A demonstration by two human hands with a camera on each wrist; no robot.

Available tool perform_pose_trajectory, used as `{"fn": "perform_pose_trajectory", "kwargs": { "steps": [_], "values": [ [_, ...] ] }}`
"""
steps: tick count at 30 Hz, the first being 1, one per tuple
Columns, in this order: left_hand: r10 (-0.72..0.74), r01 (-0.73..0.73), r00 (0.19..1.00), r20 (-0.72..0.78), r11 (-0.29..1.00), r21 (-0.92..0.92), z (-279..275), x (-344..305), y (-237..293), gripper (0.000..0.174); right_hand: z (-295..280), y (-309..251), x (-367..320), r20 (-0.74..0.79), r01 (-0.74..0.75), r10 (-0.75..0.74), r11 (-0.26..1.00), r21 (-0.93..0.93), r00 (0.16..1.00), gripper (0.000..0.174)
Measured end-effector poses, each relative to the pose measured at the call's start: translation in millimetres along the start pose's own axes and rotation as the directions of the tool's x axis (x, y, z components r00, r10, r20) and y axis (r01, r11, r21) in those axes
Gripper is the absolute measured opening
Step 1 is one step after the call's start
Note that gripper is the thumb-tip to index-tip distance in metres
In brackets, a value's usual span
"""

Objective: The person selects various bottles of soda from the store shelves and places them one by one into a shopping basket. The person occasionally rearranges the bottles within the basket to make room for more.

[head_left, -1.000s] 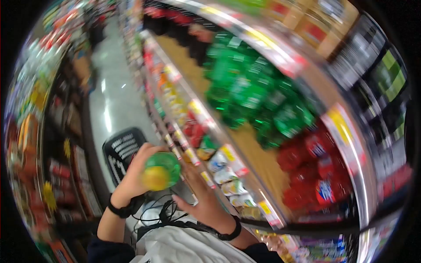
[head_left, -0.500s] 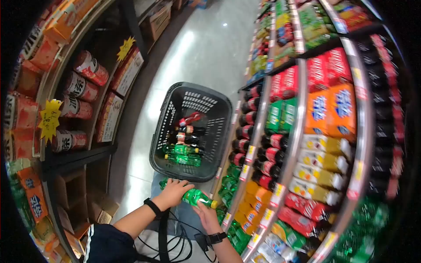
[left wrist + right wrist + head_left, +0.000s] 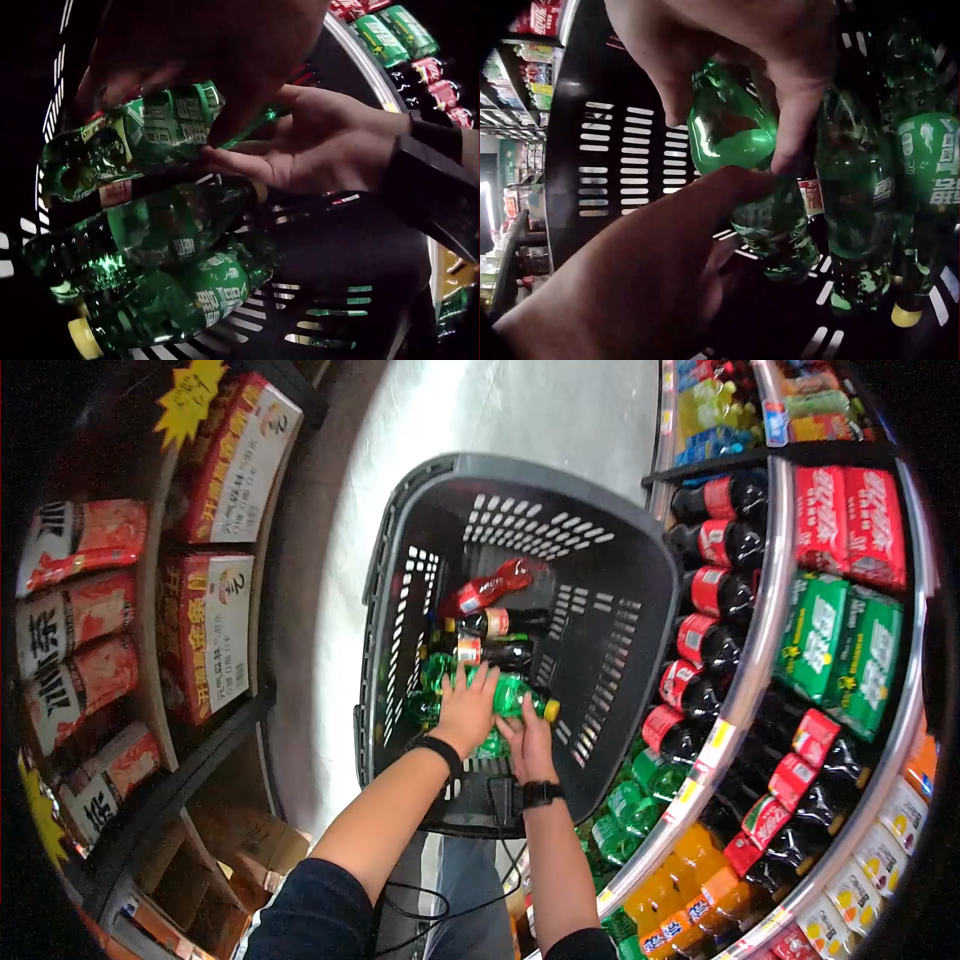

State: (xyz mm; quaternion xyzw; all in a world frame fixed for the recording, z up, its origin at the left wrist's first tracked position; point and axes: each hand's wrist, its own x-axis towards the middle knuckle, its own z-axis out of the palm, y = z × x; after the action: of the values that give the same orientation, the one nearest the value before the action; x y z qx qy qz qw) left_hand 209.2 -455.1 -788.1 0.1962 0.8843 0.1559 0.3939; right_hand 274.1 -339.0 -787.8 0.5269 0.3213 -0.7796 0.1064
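Both hands are inside the black shopping basket, at a green plastic soda bottle (image 3: pixel 513 698) with a yellow cap. My left hand (image 3: pixel 467 710) grips the bottle's body from above. At the neck end, my right hand (image 3: pixel 530 745) holds the bottle with its thumb and fingers. In the left wrist view the held bottle (image 3: pixel 161 124) lies above two more green bottles (image 3: pixel 150 232). Past the hands in the basket lie dark cola bottles (image 3: pixel 515 622) and a red bottle (image 3: pixel 492 586).
The basket (image 3: pixel 530 475) with slotted walls stands between two shelves. On the right, the drink shelf (image 3: pixel 735 700) carries cola, green and orange bottles. The left shelf holds red and white packs (image 3: pixel 85 540) and boxes (image 3: pixel 225 630). Black cables (image 3: pixel 440 910) hang by my legs.
Both hands have carried the green bottle forward from near my body, past the basket's near rim and down into the basket. The head view has come closer over the basket.
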Motion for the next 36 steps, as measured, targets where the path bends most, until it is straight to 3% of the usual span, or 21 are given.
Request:
{"fn": "perform_pose_trajectory", "kwargs": {
  "steps": [2,4,6,9,11,14,15,20,21,24,25,28,29,32,34,35,36],
  "values": [
    [-0.057,0.058,0.998,0.022,0.997,-0.042,11,10,-6,0.082,3,2,19,0.014,-0.013,0.013,0.999,-0.039,1.0,0.039],
    [-0.119,0.132,0.966,0.231,0.99,-0.042,7,20,-14,0.087,2,7,38,-0.019,-0.069,0.067,0.993,-0.093,0.998,0.038],
    [-0.142,0.152,0.918,0.37,0.988,0.002,5,29,-20,0.089,4,13,54,-0.094,-0.088,0.084,0.996,-0.033,0.992,0.035],
    [-0.075,0.039,0.885,0.459,0.995,0.086,9,45,-34,0.089,1,18,73,-0.178,-0.152,0.167,0.984,0.091,0.97,0.032],
    [-0.069,0.07,0.861,0.504,0.997,0.016,11,51,-38,0.088,-2,19,81,-0.208,-0.189,0.225,0.965,0.179,0.952,0.037],
    [-0.086,0.065,0.84,0.535,0.996,0.058,26,54,-38,0.089,-12,29,85,-0.337,-0.095,0.176,0.965,0.243,0.925,0.04],
    [-0.072,0.029,0.833,0.549,0.996,0.086,32,53,-39,0.09,-21,32,79,-0.226,-0.04,0.093,0.973,0.229,0.97,0.043],
    [-0.041,-0.008,0.88,0.474,0.995,0.101,30,50,-43,0.082,-11,-1,-2,-0.126,0.006,-0.025,0.989,-0.145,0.992,0.035],
    [-0.062,0.023,0.897,0.437,0.995,0.093,29,50,-39,0.077,-20,1,-14,-0.064,0.056,-0.078,0.952,-0.3,0.995,0.033],
    [-0.057,0.046,0.965,0.256,0.998,0.046,25,33,-26,0.057,-34,-4,-69,0.067,0.173,-0.173,0.728,-0.663,0.983,0.029],
    [0.007,-0.009,0.976,0.218,1.0,0.01,23,19,-23,0.054,-48,1,-84,0.144,0.275,-0.266,0.564,-0.779,0.953,0.028],
    [0.134,-0.143,0.972,0.195,0.989,0.03,29,-28,-22,0.041,-79,-9,-128,0.316,0.284,-0.325,-0.141,-0.948,0.892,0.028],
    [0.175,-0.189,0.96,0.217,0.981,0.044,26,-47,-17,0.037,-95,-5,-132,0.318,0.264,-0.325,-0.199,-0.944,0.891,0.029],
    [0.265,-0.281,0.931,0.25,0.959,0.03,18,-115,1,0.031,-120,15,-131,0.579,0.399,-0.359,-0.464,-0.791,0.732,0.025],
    [0.146,-0.175,0.936,0.321,0.983,0.063,25,-156,14,0.034,-120,21,-126,0.587,0.387,-0.46,-0.459,-0.8,0.666,0.022],
    [0.203,-0.214,0.974,0.104,0.97,0.112,40,-176,14,0.039,-119,23,-125,0.583,0.397,-0.493,-0.435,-0.808,0.646,0.022],
    [0.196,-0.197,0.98,0.024,0.965,0.175,53,-187,13,0.041,-120,25,-127,0.574,0.406,-0.523,-0.408,-0.818,0.63,0.024]
  ]
}}
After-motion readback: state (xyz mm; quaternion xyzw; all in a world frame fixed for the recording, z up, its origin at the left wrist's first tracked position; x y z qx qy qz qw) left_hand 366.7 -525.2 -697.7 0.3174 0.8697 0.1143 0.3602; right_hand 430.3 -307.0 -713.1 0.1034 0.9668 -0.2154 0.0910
